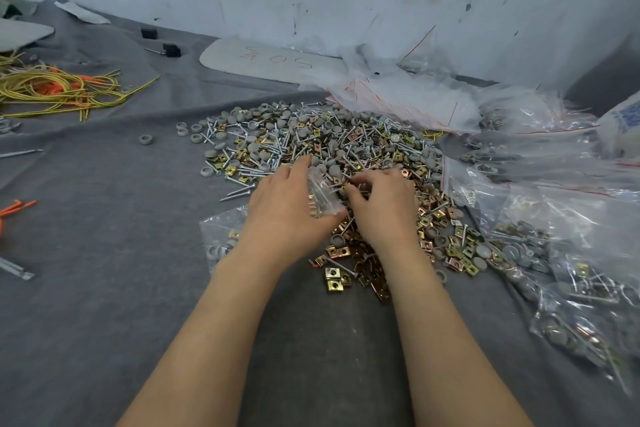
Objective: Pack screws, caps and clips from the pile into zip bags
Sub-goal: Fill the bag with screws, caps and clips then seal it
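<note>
Grey cloth over the bench (104,218); heaped on it, mid-frame, a pile (329,142) of silver screws, grey round caps and brass-coloured clips; left grip (287,208) clenched round a small clear zip bag (323,198), held just above the pile's near side, screws showing through the plastic; right grip (381,204) just beside it, fingers curled, tips down on the pile close to the bag; cannot tell whether anything sits pinched between them. Loose clips (334,279) spilling toward the near edge between the two wrists; partly under the left wrist, a packed bag (221,236) lying flat; more filled bags (554,270) heaped along the right; empty bags (398,94) with red lines piled behind the pile by the wall; yellow and orange cords (52,87) far left; pale board (273,61) with handwriting beyond the pile.
</note>
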A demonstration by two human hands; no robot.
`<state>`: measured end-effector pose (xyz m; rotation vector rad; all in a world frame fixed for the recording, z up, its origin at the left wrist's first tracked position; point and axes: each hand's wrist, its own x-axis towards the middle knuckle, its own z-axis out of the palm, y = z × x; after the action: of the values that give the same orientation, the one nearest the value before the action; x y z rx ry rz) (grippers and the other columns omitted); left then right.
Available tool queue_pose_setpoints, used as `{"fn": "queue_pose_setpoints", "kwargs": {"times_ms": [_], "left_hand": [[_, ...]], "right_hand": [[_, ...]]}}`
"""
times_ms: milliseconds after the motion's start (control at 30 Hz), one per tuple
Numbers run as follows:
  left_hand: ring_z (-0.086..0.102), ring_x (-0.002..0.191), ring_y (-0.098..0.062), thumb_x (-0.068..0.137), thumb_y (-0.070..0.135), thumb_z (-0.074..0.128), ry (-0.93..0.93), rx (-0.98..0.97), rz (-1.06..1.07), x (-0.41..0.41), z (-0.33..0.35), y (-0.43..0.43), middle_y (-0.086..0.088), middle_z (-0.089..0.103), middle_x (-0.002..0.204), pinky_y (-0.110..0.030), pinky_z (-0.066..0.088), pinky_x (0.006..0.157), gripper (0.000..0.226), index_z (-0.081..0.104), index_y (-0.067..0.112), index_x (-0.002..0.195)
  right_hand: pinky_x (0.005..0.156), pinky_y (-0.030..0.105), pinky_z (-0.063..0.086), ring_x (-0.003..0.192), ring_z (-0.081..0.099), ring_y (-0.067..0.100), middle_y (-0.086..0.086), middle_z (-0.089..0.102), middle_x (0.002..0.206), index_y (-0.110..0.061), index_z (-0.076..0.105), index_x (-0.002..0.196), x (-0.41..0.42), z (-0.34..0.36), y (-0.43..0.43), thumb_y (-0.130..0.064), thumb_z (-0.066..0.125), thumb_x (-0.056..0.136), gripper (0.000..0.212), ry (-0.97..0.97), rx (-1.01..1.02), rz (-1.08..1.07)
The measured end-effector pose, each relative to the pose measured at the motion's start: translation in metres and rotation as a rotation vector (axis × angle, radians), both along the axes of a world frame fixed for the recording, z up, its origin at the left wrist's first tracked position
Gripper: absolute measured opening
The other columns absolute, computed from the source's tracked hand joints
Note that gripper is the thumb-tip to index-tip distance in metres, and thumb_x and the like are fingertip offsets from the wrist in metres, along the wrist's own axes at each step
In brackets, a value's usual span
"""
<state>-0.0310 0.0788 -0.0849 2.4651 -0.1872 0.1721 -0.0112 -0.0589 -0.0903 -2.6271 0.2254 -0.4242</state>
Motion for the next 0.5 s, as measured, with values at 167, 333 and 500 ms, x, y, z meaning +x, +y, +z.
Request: {"fn": "queue_pose_setpoints", "kwargs": {"times_ms": [167, 333, 500], "left_hand": [[0.039, 0.13, -0.027, 0.076, 0.053, 0.069, -0.013, 0.001, 0.0, 0.0, -0.001, 0.0, -0.007, 0.041, 0.142, -0.043, 0.03, 0.111, 0.095, 0.021, 0.018, 0.151], [0.039, 0.131, -0.027, 0.076, 0.053, 0.07, -0.017, -0.003, 0.0, 0.001, -0.001, 0.0, -0.007, 0.042, 0.142, -0.043, 0.029, 0.112, 0.095, 0.022, 0.019, 0.15], [0.037, 0.132, -0.027, 0.077, 0.054, 0.07, -0.003, -0.004, -0.001, 0.0, -0.001, 0.001, -0.006, 0.041, 0.143, -0.042, 0.029, 0.112, 0.096, 0.019, 0.02, 0.151]], "right_hand": [[0.097, 0.04, 0.029, 0.12, 0.04, 0.025, 0.001, 0.052, 0.122, -0.027, 0.065, 0.105, 0.004, -0.006, 0.005, -0.031, 0.058, 0.092, 0.015, -0.011, -0.033, -0.013], [0.09, 0.037, 0.039, 0.103, 0.051, 0.02, -0.005, 0.055, 0.1, -0.023, 0.057, 0.092, 0.001, -0.002, 0.005, -0.025, 0.058, 0.092, 0.003, -0.111, 0.129, 0.072], [0.07, 0.021, 0.047, 0.077, 0.06, 0.008, -0.003, 0.064, 0.084, -0.022, 0.057, 0.083, -0.005, 0.014, -0.011, -0.015, 0.065, 0.086, 0.011, -0.197, 0.621, 0.125]]}}
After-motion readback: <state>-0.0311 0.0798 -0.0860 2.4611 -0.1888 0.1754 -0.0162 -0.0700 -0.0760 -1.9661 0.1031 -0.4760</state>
